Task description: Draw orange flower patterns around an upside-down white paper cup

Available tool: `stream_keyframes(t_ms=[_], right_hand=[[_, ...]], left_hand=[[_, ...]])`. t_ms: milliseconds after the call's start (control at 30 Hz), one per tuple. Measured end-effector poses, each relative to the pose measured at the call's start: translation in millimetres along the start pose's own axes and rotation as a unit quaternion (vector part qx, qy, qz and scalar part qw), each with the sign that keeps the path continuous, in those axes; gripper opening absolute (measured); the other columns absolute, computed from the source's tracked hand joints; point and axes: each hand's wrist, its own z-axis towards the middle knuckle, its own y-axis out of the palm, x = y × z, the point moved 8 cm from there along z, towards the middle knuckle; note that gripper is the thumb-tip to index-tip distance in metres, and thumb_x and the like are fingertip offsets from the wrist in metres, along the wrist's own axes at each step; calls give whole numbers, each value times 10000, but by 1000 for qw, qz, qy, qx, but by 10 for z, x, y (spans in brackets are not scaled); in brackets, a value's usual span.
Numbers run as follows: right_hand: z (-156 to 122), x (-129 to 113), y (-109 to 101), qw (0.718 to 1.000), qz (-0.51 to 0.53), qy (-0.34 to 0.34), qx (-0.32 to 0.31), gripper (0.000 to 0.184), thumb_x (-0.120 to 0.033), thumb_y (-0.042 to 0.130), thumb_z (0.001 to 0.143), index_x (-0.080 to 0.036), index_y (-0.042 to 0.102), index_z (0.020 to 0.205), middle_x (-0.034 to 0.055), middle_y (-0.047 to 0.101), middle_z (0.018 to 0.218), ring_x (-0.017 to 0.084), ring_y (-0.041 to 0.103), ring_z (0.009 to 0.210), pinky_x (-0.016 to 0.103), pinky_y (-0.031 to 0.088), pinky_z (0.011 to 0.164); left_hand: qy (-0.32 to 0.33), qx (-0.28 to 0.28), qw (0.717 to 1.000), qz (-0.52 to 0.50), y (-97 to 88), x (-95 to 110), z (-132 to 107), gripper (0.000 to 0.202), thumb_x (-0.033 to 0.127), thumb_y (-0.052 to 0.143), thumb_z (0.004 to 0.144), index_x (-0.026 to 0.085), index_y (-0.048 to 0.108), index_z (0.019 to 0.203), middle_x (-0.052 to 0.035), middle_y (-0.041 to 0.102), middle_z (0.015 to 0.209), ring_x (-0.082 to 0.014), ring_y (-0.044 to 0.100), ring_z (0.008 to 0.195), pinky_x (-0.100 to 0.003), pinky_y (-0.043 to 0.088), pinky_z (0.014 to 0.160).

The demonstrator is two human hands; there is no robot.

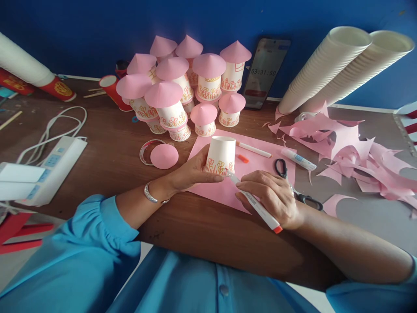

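My left hand grips a white paper cup from its left side, thumb along the lower rim. Red and yellow flowers with grass strokes ring the cup's lower part. In my right hand is a white marker with an orange-red end; its tip meets the cup near the bottom edge. Beneath both lies a pink paper sheet. Another marker and an orange cap rest on that sheet. Left of the cup are a pink paper cone and a roll of tape.
Several decorated cups with pink cone roofs stand at the back. A phone leans on the wall beside tall cup stacks. Pink scraps, a glue stick and scissors lie right; a power strip sits left.
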Motion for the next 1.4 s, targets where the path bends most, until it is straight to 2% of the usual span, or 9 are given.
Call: stream_keyframes(t_ms=[400,600,900,1067,1233,1400], right_hand=[[-2,-20,5,1000,4,-5,-9,308,-36,682,979,-117,636,1272,62,733,898,207,718,758,331,623,636],[-1,-15,13,1000,7,2,-7,382,-55,676,988,-162,619,1350,36,746,898,199,730,742,321,629,625],[4,-31,19,1000,-3,0,-10,321,-67,678,999,-172,632,1299,38,740,898,190,732,739,316,629,615],[-4,-41,32,1000,0,-6,-14,262,-55,682,994,-131,633,1239,61,744,893,195,727,739,321,627,602],[16,-44,20,1000,-3,-4,-20,263,-78,669,1012,-164,621,1256,41,738,892,185,729,734,312,629,605],[42,-67,9,1000,-7,-10,-24,262,-56,656,1013,-165,613,1247,48,730,868,188,725,720,310,627,608]], left_hand=[[13,-16,1000,-2,11,5,14,812,274,973,774,308,621,1505,-113,762,1371,-304,719,1271,-442,552,1057],[26,-33,999,11,46,35,16,755,293,960,797,293,648,1485,-122,780,1347,-313,710,1289,-436,545,1050],[18,-16,1000,8,-14,1,22,801,289,981,768,299,641,1492,-121,772,1363,-316,718,1261,-435,561,1030],[28,-29,999,10,4,13,15,762,272,955,803,305,644,1498,-117,774,1350,-284,720,1238,-419,565,1038],[20,-19,1000,9,6,24,23,807,292,975,772,295,635,1504,-124,769,1354,-298,728,1216,-436,567,1030],[28,-37,999,11,41,48,27,752,286,955,803,287,646,1489,-120,776,1329,-270,736,1165,-416,566,1009]])
